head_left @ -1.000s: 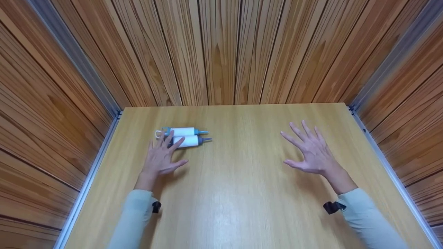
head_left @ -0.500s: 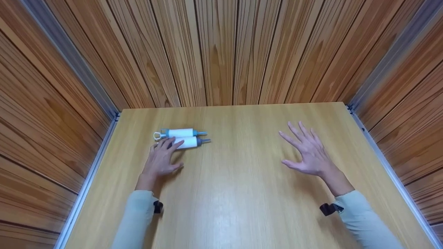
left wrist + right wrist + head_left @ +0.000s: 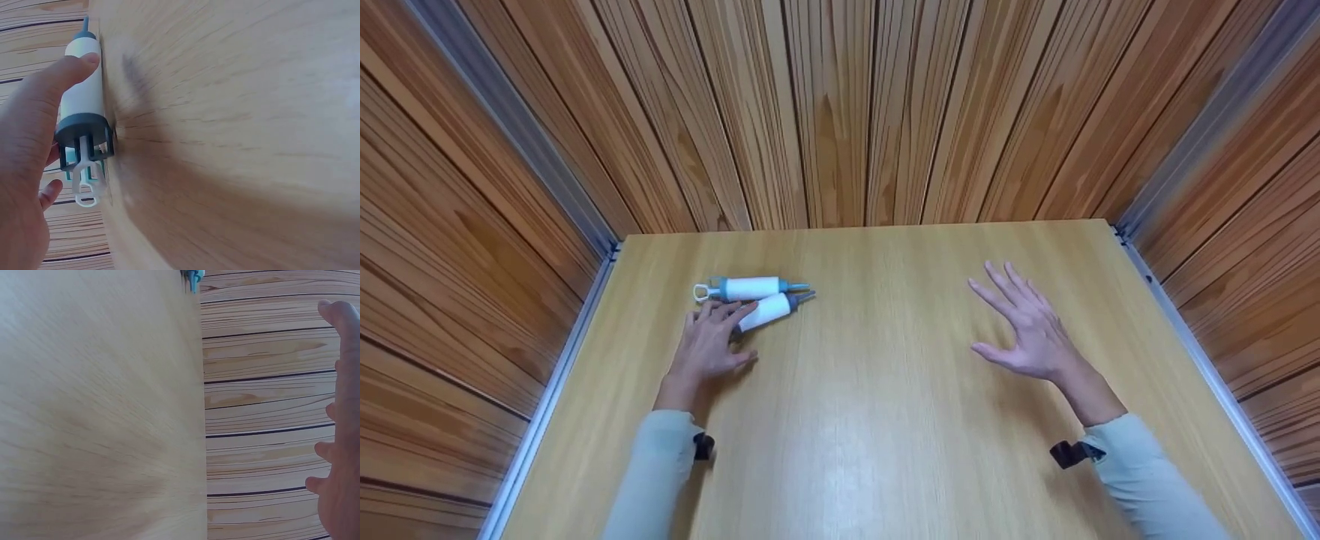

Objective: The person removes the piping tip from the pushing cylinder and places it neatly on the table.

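Observation:
Two large syringes with white barrels lie on the wooden table (image 3: 870, 375), back left. The nearer one (image 3: 767, 311) has dark blue-grey ends and nozzle, and sits at a slant. My left hand (image 3: 709, 345) holds it near its plunger end with bent fingers, hiding that end from above. In the left wrist view the thumb (image 3: 73, 70) overlaps its barrel, with the white ring handle (image 3: 87, 185) below. The light-blue syringe (image 3: 754, 288) lies just behind, its nozzle close to the other's. My right hand (image 3: 1031, 330) hovers over the table's right side, fingers spread, holding nothing.
A wood-plank wall (image 3: 840, 112) rises behind the table, with similar walls on both sides. Metal rails (image 3: 551, 375) run along the table's side edges. Black wrist mounts (image 3: 703, 447) sit at both sleeve cuffs.
My left fingers have bent down onto the darker syringe. Its plunger end has swung toward me, so it now slants instead of lying parallel to the other. My right hand stays nearly still.

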`<state>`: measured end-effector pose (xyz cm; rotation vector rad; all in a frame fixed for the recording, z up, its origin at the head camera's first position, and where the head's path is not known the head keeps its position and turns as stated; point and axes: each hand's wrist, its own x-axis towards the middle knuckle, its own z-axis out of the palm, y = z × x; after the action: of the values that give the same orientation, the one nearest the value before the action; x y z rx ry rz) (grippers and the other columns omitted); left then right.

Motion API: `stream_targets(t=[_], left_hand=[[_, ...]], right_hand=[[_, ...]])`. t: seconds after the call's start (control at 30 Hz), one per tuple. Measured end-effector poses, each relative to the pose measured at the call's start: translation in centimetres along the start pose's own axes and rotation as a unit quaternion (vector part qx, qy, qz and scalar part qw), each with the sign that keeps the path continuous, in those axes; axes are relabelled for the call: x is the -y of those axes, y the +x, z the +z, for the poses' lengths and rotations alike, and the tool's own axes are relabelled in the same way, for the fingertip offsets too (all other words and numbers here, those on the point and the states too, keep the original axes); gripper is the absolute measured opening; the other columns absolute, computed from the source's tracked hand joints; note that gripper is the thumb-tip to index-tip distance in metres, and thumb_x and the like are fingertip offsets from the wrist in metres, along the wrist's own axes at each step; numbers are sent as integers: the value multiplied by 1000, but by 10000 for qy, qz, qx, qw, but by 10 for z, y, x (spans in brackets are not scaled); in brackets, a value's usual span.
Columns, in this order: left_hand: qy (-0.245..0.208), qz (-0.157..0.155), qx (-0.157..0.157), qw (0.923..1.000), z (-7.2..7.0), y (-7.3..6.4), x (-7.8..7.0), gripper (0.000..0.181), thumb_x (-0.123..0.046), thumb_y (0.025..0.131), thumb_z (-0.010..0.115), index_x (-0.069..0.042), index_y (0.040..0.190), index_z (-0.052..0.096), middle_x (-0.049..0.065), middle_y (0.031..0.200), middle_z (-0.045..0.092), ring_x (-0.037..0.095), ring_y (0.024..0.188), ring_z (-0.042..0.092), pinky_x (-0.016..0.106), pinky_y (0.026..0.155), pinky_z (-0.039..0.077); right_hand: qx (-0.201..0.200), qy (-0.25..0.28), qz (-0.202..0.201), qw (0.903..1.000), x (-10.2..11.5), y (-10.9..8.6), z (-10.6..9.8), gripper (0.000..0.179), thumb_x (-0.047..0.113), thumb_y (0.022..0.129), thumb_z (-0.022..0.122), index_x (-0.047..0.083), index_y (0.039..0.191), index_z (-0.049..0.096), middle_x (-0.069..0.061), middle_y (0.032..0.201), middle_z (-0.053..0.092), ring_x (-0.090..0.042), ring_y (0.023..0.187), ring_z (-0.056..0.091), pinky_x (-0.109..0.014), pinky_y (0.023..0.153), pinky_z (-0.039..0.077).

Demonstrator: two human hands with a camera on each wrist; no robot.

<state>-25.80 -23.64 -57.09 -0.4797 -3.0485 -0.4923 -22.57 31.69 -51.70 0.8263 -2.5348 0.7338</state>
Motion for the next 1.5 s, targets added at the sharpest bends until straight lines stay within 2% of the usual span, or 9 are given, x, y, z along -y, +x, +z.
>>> stream_targets(t=[0.2,0.4,0.5,0.63,0.8,0.9,1.07,1.3,1.5], left_hand=[[-465,-178,-48,9987,5,-1,0,85,-43,94,90,-26,169,53,20,165,59,45,145,53,62,114,47],[-999,-430,73,9940,5,-2,-1,79,-37,97,90,-26,167,54,19,165,59,42,143,56,68,120,51],[-1164,-501,130,9918,5,-3,0,75,-33,99,88,-27,167,55,20,165,59,44,146,56,70,122,50],[-1298,-484,64,9903,7,-3,2,69,-29,101,86,-26,164,58,21,163,61,45,146,59,70,123,49],[-1438,-461,29,9885,8,-4,2,62,-25,102,84,-23,160,61,22,162,61,47,147,59,70,123,50],[-1516,-494,55,9872,8,-4,2,61,-24,102,84,-23,159,62,22,162,60,47,149,59,70,125,49],[-1618,-508,39,9855,9,-4,2,60,-22,102,84,-23,159,63,22,162,60,47,148,58,70,125,49],[-1869,-347,-127,9817,11,-1,3,54,-12,102,82,-16,154,68,26,158,62,50,144,61,70,120,53],[-2084,-361,-77,9774,6,1,1,52,-8,101,81,-15,152,69,25,159,60,51,144,62,69,121,54]], right_hand=[[-132,858,157,9961,-4,-2,2,101,28,79,94,13,169,51,-29,180,39,-60,168,30,-96,121,26],[-126,1677,385,9850,-9,-5,3,110,13,75,100,7,171,46,-29,183,34,-5,175,22,-82,131,29],[-182,2024,483,9780,-11,-7,4,109,4,75,98,4,170,45,-27,183,33,5,171,25,-48,136,40],[-298,2644,486,9627,-15,-8,7,104,-9,77,91,-2,169,42,-21,183,34,3,166,36,-16,123,45],[-367,3081,539,9491,-16,-9,8,100,-18,79,86,-7,167,41,12,179,40,-1,160,48,-19,117,54],[-361,3115,596,9477,-16,-9,9,99,-19,79,85,-5,167,41,19,176,41,-3,159,50,-19,117,55],[-370,3075,629,9487,-16,-10,9,99,-18,80,85,-4,168,42,13,177,41,-5,159,50,-19,117,55],[-440,3020,701,9497,-16,-10,10,99,-16,80,86,-2,168,42,-13,180,39,-2,160,48,-18,119,52],[-453,2999,655,9507,-16,-10,11,98,-16,81,86,-3,168,42,-16,179,39,-6,162,47,-18,121,51]])
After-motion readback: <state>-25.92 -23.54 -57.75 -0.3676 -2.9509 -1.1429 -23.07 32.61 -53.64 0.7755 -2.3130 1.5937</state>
